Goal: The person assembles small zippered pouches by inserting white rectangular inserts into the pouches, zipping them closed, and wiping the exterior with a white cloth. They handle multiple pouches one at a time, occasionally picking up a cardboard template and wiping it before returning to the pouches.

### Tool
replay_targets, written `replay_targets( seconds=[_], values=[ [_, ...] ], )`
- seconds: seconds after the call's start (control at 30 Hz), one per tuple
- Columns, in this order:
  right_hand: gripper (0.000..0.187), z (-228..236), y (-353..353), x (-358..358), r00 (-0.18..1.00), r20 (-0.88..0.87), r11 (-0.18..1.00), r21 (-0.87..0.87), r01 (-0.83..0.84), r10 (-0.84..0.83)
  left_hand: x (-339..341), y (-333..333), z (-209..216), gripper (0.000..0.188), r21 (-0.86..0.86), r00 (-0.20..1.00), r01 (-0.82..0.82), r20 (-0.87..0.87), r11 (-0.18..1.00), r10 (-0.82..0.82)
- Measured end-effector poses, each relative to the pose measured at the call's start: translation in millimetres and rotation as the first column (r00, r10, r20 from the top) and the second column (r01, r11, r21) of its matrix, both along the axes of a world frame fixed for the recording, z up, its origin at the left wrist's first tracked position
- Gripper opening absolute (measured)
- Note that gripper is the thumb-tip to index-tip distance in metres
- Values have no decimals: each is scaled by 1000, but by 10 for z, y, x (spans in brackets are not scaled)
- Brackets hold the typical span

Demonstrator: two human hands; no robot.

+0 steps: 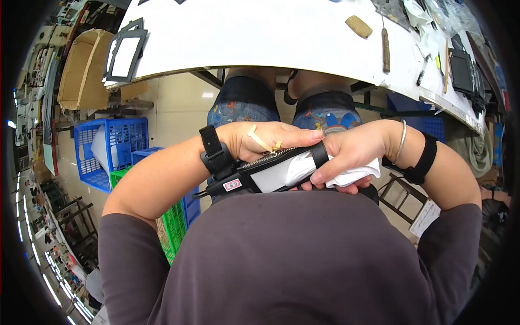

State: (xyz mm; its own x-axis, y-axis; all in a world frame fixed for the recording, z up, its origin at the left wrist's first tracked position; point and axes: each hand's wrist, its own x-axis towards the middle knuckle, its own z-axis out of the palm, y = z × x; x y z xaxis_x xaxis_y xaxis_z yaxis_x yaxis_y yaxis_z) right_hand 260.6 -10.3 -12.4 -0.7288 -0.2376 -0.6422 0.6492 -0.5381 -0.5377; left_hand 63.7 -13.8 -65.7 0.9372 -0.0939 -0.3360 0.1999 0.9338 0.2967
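In front of my body I hold a slim black zippered pouch (250, 179) with a metal zipper along its upper edge. My left hand (271, 138) is closed around the far side, thumb stretched along the top. A thin yellow strip (260, 139) lies against that hand near the zipper pull. My right hand (349, 151) grips the other end, thumb pressed over the black edge. White soft material (355, 173) bunches out under its fingers; a white panel shows along the pouch's face. A small pink-and-white label (232, 185) sits at the left end. Some fingertips are hidden beneath.
Ahead stands a white worktable (244, 38) with black frame-like pieces (127, 54), a brown block (358, 26) and a wooden-handled awl (385, 51). Blue (127, 135) and green (172, 227) plastic crates stand at my left, below a cardboard box (89, 70).
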Motion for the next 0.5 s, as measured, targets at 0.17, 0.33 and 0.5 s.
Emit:
replay_targets(
  seconds=[0.17,0.33,0.5],
  values=[
    [23,291,133,121,996,-25,953,290,91,-87,-191,9,90,63,-43,990,-54,125,998,59],
    [25,691,323,27,959,-109,478,848,226,-261,-717,129,363,75,20,887,-418,223,908,403],
    [29,935,801,-694,820,-516,-365,834,414,-248,-1097,216,538,86,124,591,-806,224,579,775]
  ],
)
